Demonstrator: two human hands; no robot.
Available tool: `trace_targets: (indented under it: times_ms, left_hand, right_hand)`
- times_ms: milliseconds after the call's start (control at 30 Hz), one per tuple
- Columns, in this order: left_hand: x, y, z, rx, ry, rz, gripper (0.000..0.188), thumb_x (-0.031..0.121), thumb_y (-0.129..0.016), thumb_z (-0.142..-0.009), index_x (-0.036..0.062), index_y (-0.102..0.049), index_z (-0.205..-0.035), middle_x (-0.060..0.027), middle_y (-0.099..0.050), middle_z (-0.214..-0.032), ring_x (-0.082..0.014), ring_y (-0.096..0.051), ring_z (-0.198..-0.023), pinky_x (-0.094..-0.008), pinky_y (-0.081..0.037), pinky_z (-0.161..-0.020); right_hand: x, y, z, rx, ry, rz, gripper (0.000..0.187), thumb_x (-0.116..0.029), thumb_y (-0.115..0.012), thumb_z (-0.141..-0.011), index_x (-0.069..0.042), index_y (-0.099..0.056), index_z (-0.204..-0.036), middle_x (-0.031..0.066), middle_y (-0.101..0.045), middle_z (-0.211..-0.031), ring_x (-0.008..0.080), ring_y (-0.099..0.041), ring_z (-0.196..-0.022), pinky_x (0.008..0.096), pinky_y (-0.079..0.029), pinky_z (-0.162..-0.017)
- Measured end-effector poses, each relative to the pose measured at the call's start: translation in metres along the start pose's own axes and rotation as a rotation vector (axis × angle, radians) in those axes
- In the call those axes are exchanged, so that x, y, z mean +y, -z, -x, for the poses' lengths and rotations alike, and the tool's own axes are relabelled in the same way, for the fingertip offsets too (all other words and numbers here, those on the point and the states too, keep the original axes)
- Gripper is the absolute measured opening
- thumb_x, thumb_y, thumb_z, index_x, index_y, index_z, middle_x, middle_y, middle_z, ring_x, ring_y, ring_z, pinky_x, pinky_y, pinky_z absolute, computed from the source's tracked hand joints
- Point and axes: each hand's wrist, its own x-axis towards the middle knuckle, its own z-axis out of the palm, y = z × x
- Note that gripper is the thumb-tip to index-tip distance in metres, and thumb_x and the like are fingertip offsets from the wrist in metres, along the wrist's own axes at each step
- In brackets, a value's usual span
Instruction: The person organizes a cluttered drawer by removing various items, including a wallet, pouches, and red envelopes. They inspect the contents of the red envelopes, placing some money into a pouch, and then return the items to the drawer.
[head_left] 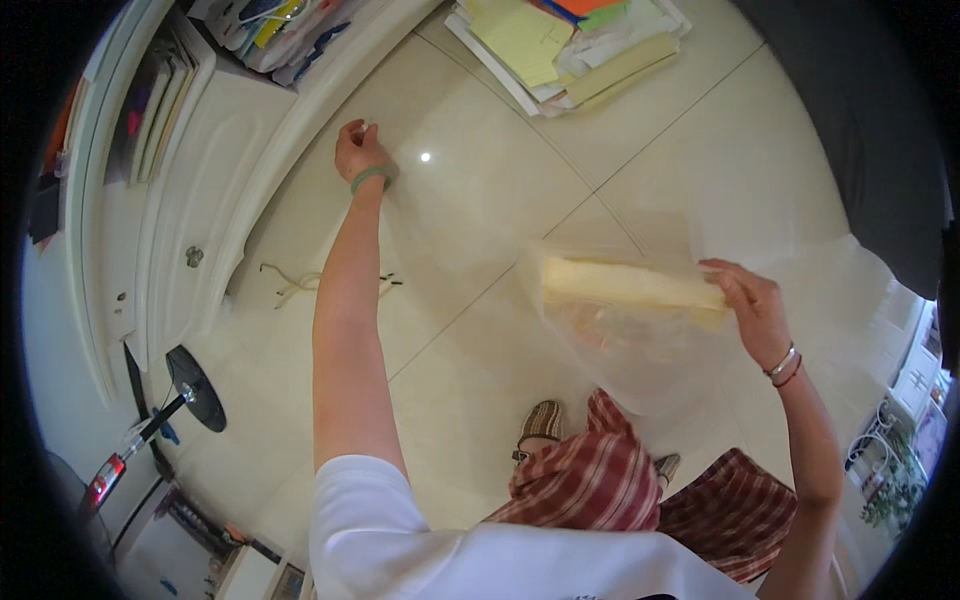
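Observation:
My right hand (pixel 756 308) is closed on the right end of a pale yellow roll or folded bundle (pixel 630 284). A translucent plastic bag (pixel 640 370) hangs around and below this bundle, blurred at its edges. Far to the left, my left hand (pixel 362 152) reaches out over the tiled floor beside the white cabinet, a green bangle at its wrist. Its fingers are curled together in a pinch. A tiny whitish bit shows at the fingertips, too small to name.
A white cabinet (pixel 195 200) with open, filled compartments runs along the left. Papers and folders (pixel 570 60) lie stacked on the floor at the far side. Thin bent sticks or wires (pixel 295 285) lie under my left forearm. A dark covered piece (pixel 850 130) stands at the right.

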Motion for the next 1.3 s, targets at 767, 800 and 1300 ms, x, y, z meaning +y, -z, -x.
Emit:
trace_targets:
  times_ms: [767, 800, 1300]
  left_hand:
    - [0.083, 0.086, 0.038, -0.333, 0.197, 0.374, 0.026, 0.02, -0.071, -0.084, -0.0002, -0.068, -0.101, -0.0044, -0.066, -0.086, -0.0124, -0.059, -0.074, -0.0261, -0.047, -0.072]
    - [0.119, 0.112, 0.058, -0.289, 0.084, 0.34, 0.023, 0.018, -0.069, -0.087, -0.0003, -0.066, -0.101, -0.005, -0.066, -0.088, -0.0116, -0.06, -0.077, -0.0255, -0.049, -0.074]
    - [0.291, 0.132, 0.159, -1.252, -1.128, -0.413, 0.069, 0.05, -0.071, -0.073, 0.0107, -0.057, -0.128, -0.0122, -0.061, -0.12, -0.0299, -0.056, -0.111, -0.0407, -0.043, -0.094]
  right_hand:
    - [-0.052, 0.01, -0.117, 0.023, 0.318, 0.056, 0.031, -0.024, -0.053, -0.098, 0.002, -0.063, -0.112, 0.0195, -0.065, -0.088, 0.0269, -0.061, -0.073, 0.0321, -0.049, -0.071]
    - [-0.05, 0.011, -0.118, 0.055, 0.363, 0.07, 0.031, -0.023, -0.053, -0.098, 0.001, -0.064, -0.112, 0.0171, -0.065, -0.087, 0.0231, -0.059, -0.071, 0.0315, -0.049, -0.07]
    - [0.014, 0.017, -0.06, 0.33, 0.222, 0.017, 0.06, -0.027, -0.065, -0.088, -0.008, -0.042, -0.14, 0.0141, -0.047, -0.14, 0.0279, -0.048, -0.125, 0.041, -0.039, -0.102]
